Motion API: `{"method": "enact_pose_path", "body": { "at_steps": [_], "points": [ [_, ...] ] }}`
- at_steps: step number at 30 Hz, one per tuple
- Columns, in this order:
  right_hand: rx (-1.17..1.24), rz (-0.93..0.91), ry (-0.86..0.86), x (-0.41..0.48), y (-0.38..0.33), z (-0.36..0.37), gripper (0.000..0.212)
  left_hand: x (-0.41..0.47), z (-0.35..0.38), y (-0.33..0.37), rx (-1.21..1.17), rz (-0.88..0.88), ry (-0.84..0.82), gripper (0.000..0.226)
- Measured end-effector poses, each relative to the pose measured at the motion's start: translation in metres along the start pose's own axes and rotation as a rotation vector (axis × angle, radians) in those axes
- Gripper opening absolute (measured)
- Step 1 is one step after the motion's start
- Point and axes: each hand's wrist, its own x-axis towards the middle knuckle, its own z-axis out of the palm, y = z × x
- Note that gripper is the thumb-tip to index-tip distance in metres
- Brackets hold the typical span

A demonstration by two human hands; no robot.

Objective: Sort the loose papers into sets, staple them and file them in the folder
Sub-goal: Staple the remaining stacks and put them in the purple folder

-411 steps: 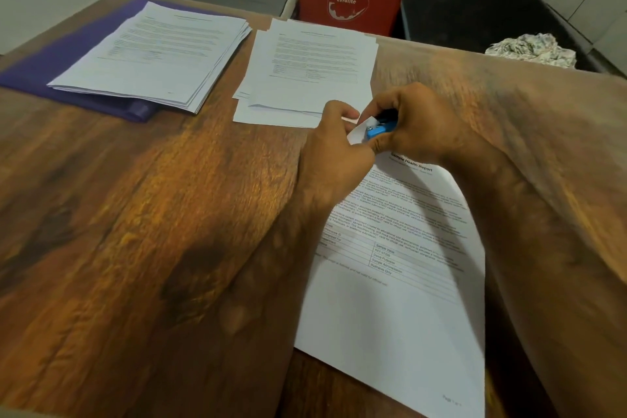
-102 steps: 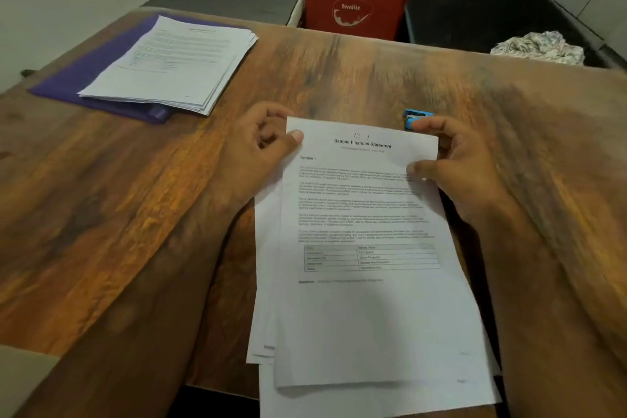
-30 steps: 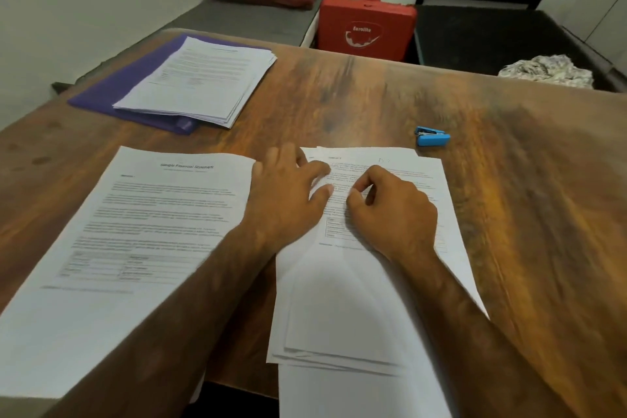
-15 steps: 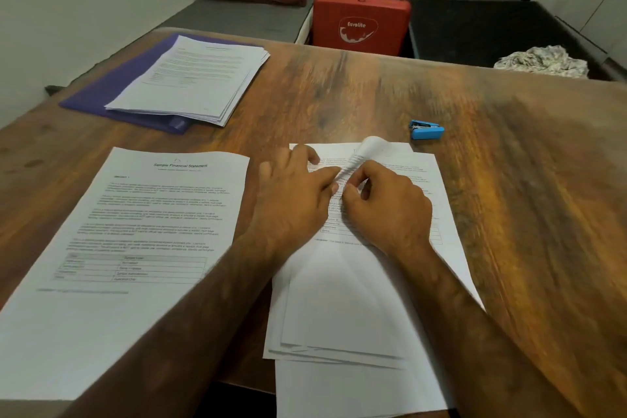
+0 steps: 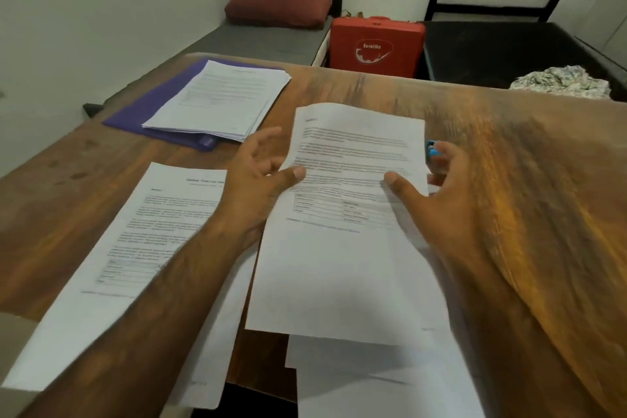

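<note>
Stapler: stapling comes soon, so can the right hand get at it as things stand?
Probably yes: the blue stapler lies just beyond the right hand, nothing between them, but that hand pinches the lifted sheet and would need to let go first.

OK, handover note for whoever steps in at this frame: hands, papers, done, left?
Left hand: thumb on the lifted sheet's left edge, fingers spread; grip unclear.
Right hand: pinches the sheet's right edge.
Blue stapler lies on the table behind the right hand. Sample Financial Statement page lies front left; loose sheets lie under the lifted one.
Done: paper stack sits on the purple folder, far left.
Left: sort the remaining sheets, staple, file.
</note>
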Motion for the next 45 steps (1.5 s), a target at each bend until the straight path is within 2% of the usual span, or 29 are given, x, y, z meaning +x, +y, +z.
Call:
{"method": "enact_pose_path", "body": {
  "at_steps": [4,8,12,15,19,21,24,27,29,36,40,43,45],
  "points": [
    [0.181,0.132,-0.177,0.000,-0.005,0.003,0.077,-0.004,-0.020,0.001,-0.088,-0.064,0.086,0.056],
    [0.330,0.270,-0.310,-0.008,-0.007,0.015,0.046,-0.011,-0.030,0.000,-0.075,-0.088,0.119,0.054],
    [0.382,0.301,-0.354,-0.015,-0.006,0.018,0.031,-0.017,-0.038,0.001,-0.007,-0.022,0.161,0.049],
    [0.365,0.272,-0.350,-0.014,-0.006,0.015,0.025,-0.021,-0.054,0.009,0.322,-0.010,0.179,0.048],
    [0.383,0.285,-0.346,-0.015,-0.005,0.015,0.025,-0.027,-0.091,0.016,1.130,0.054,0.159,0.047],
    [0.363,0.286,-0.349,-0.015,-0.005,0.017,0.027,-0.038,-0.097,0.021,1.341,-0.010,0.006,0.055],
    [0.367,0.288,-0.356,-0.015,-0.005,0.018,0.027,-0.054,-0.095,0.030,1.491,-0.154,-0.313,0.084],
    [0.365,0.282,-0.367,-0.015,-0.004,0.019,0.027,-0.065,-0.097,0.027,1.542,-0.261,-0.523,0.122],
    [0.366,0.284,-0.370,-0.016,-0.004,0.020,0.030,-0.066,-0.100,0.020,1.572,-0.295,-0.560,0.135],
    [0.433,0.310,-0.404,-0.016,-0.003,0.022,0.040,-0.053,-0.126,0.011,1.498,-0.210,-0.501,0.123],
    [0.379,0.294,-0.423,-0.015,-0.003,0.022,0.042,-0.050,-0.145,0.005,1.418,-0.140,-0.410,0.141],
    [0.386,0.301,-0.422,-0.014,-0.001,0.022,0.043,-0.048,-0.154,0.001,1.342,-0.098,-0.309,0.125],
    [0.360,0.297,-0.422,-0.013,0.000,0.022,0.043,-0.049,-0.156,0.002,1.259,-0.102,-0.226,0.086]
  ]
}}
